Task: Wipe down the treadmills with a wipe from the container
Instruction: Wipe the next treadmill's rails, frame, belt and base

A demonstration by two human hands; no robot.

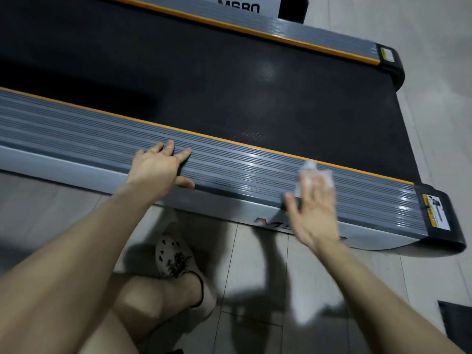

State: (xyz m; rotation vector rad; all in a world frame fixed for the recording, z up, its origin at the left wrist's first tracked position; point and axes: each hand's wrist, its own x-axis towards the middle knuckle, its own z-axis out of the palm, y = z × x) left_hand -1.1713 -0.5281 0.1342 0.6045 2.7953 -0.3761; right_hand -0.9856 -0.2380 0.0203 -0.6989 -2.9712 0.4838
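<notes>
The white wipe lies on the treadmill's grey ribbed side rail, right of the frame's centre. It is pressed flat under the straight, spread fingers of the blurred right hand. At centre, the left hand rests flat on the rail, fingers spread, holding nothing.

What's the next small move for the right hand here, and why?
Probably slide the wipe rightward along the near side rail toward the black end cap. The right hand presses the wipe flat on the ribbed rail, a stretch of rail lies between it and the cap, and the left hand braces on the rail further left.
</notes>
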